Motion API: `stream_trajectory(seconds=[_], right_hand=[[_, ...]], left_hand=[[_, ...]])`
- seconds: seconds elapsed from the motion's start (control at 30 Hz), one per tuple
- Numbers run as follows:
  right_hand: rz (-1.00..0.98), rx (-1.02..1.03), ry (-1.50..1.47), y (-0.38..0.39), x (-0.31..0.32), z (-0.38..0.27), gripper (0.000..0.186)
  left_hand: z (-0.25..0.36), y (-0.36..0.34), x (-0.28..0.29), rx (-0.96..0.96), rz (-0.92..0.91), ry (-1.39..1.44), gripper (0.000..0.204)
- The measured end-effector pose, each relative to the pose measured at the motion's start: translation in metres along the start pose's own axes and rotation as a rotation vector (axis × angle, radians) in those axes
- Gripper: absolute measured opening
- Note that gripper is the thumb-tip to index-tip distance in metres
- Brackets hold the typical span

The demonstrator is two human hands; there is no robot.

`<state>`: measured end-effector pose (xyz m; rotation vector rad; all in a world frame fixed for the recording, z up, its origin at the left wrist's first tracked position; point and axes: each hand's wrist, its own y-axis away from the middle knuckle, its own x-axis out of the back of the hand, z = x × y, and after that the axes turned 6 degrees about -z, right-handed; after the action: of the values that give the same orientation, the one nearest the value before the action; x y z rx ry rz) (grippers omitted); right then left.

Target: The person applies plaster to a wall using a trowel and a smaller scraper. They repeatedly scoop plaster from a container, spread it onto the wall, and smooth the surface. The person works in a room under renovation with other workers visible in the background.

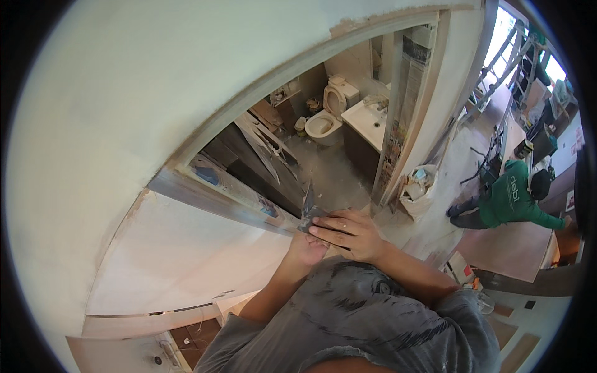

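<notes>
In front of my chest, both hands meet on a dark grey, thin piece [306, 219] with a pointed upper end; it looks sheet-like, but its exact kind cannot be made out. My left hand [309, 250] is closed around its lower part, palm turned up. From the right, my right hand [353, 234] lays its fingers across the piece, pressing its near side. The fingers partly cover the piece. Just beyond the hands is a doorway, whose frame [177, 163] is partly wrapped in patterned covering.
Through the doorway are a toilet [323, 126], a washbasin [372, 118] and leaning boards [264, 144]. A white sack of rubbish [418, 193] stands right of the doorway. Farther right, a person in a green top [510, 196] reaches out beside a board; a ladder [504, 62] stands behind.
</notes>
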<state>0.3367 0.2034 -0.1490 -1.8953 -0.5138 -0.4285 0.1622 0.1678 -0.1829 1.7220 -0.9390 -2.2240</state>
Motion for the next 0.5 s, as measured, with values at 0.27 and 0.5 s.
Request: stream_trajectory(seconds=[0.27, 0.5], right_hand=[[0.358, -1.001, -0.435, 0.011, 0.01, 0.053, 0.025], [0.682, -1.342, -1.372, 0.007, -0.002, 0.061, 0.039]], left_hand=[[-0.002, 0.011, 0.01, 0.296, -0.539, 0.031, 0.036], [-0.007, 0.016, -0.016, 0.235, -0.207, -0.393, 0.037]])
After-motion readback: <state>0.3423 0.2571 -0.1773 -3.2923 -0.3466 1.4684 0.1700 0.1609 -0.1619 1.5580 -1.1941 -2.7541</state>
